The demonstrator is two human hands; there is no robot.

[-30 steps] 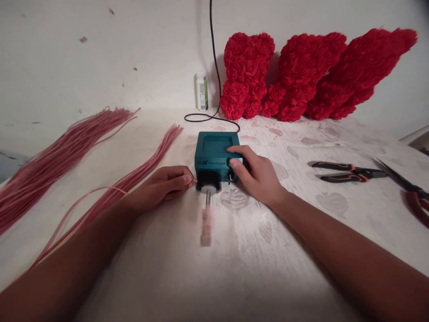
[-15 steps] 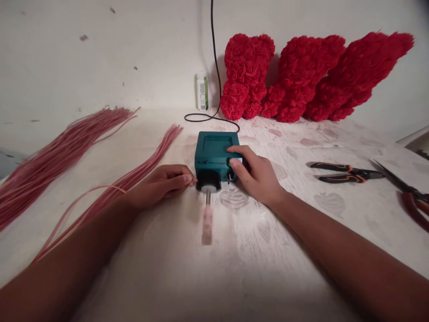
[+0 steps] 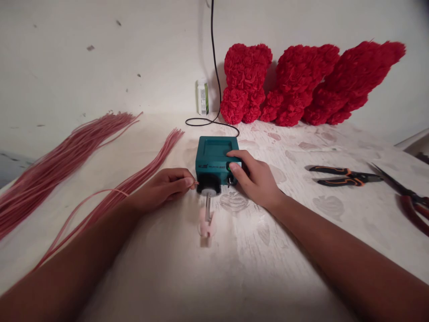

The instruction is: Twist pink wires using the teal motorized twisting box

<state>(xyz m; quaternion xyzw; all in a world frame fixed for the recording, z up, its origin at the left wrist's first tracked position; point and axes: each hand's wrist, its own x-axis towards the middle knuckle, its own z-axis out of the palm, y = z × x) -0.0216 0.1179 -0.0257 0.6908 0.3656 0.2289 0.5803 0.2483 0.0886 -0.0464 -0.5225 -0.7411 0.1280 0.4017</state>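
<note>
A small teal motor machine [image 3: 217, 154] stands on the table with a black round chuck [image 3: 208, 184] at its front. From the chuck a metal shaft [image 3: 208, 206] points toward me, and a pink piece [image 3: 206, 228] at its end is blurred. My left hand [image 3: 172, 184] is closed beside the chuck, thumb and finger pinching the end of a thin pink strand [image 3: 196, 183]. My right hand [image 3: 256, 176] grips the machine's right side, fingers on top and thumb at the green-lit switch [image 3: 229, 167]. A dark knob [image 3: 230, 180] sits below that thumb.
Two bundles of long pink strands lie at left, a thick bundle [image 3: 67, 161] and a thinner one [image 3: 150, 164]. Orange-black pliers [image 3: 348, 175] and a red-handled tool [image 3: 412, 201] lie at right. Red rose-covered figures [image 3: 248, 85], a bottle [image 3: 202, 97] and a black cable [image 3: 216, 58] are behind.
The whole view has shifted slightly downward. Both hands keep their places at the machine. The blurred pink piece on the shaft has a different shape.
</note>
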